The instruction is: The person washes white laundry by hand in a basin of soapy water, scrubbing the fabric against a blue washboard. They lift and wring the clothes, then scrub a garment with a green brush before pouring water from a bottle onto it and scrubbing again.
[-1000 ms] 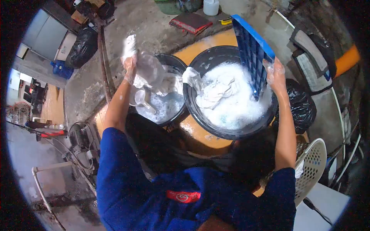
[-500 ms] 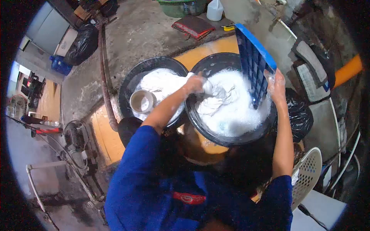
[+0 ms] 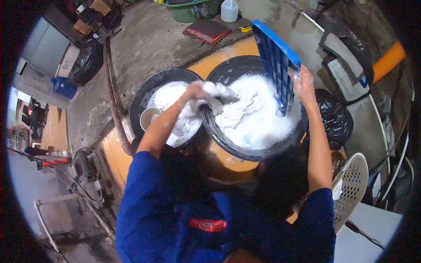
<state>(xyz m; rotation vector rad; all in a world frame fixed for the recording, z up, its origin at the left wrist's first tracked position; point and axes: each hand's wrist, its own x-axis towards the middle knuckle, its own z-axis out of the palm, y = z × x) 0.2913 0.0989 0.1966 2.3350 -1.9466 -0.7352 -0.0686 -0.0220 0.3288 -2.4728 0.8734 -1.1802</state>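
My left hand point(image 3: 195, 91), smeared a little by motion, grips a bunched white cloth point(image 3: 217, 90) above the spot where two black tubs meet. Part of that cloth hangs at the rim of the right tub point(image 3: 245, 154). More white cloth point(image 3: 243, 109) lies in the suds there. On the right, my right hand point(image 3: 303, 85) is closed round the edge of a blue plastic washboard point(image 3: 275, 61), which stands tilted with its lower end in the foam. A pale round dipper point(image 3: 150, 116), partly behind my left forearm, sits in the left tub point(image 3: 137, 103) among white, foamy contents.
A black plastic bag point(image 3: 335, 118) stands right of the tubs, with a perforated beige basket point(image 3: 353, 188) nearer me. Beyond the tubs are a red-and-black folded item point(image 3: 206, 31), a white jug point(image 3: 229, 11) and a green basin point(image 3: 186, 13). A pipe point(image 3: 115, 101) runs along the left.
My left hand has moved left from over the right tub toward the left one, lifting the white cloth with it. The right hand still holds the washboard. The whole view has shifted slightly.
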